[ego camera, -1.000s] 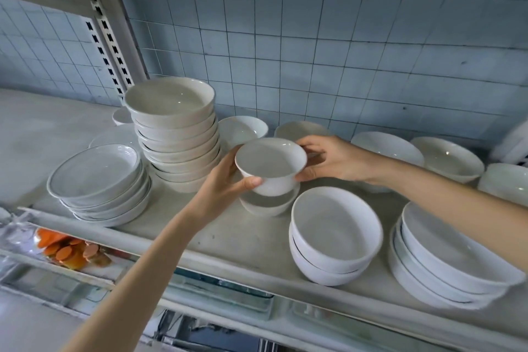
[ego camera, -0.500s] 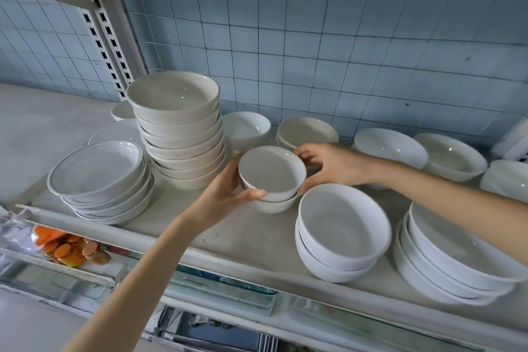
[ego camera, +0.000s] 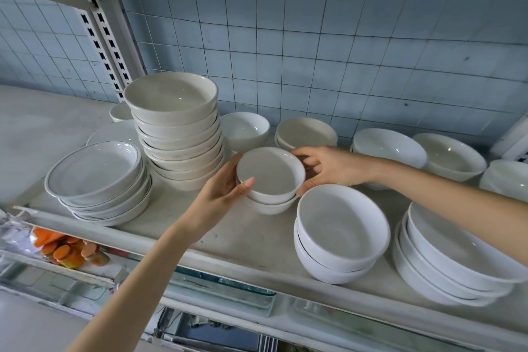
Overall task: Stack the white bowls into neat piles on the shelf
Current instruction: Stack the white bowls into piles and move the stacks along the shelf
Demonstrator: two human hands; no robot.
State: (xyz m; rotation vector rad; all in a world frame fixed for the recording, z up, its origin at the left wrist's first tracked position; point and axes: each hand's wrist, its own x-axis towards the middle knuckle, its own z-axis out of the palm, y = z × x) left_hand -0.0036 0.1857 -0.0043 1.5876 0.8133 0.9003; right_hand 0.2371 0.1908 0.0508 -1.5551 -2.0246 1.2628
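A small white bowl [ego camera: 270, 173] sits nested in a second small bowl [ego camera: 271, 206] in the middle of the shelf [ego camera: 234, 237]. My left hand [ego camera: 225, 188] grips its left side, thumb over the near rim. My right hand [ego camera: 328, 166] grips its right rim with thumb and fingers. A tall pile of cream bowls [ego camera: 178, 134] stands to the left. A pair of stacked white bowls [ego camera: 340, 234] sits at the front right.
Stacked rimmed plates [ego camera: 97, 180] lie front left, wide bowls [ego camera: 457, 260] front right. Loose bowls [ego camera: 245, 130] [ego camera: 305, 133] [ego camera: 388, 148] [ego camera: 448, 156] line the tiled back wall. A slotted upright [ego camera: 105, 37] rises behind the tall pile. Trays with orange food [ego camera: 63, 248] sit below.
Both hands have lowered the small bowl down into the bowl beneath it; a second ago it hung above that bowl. The view has shifted slightly.
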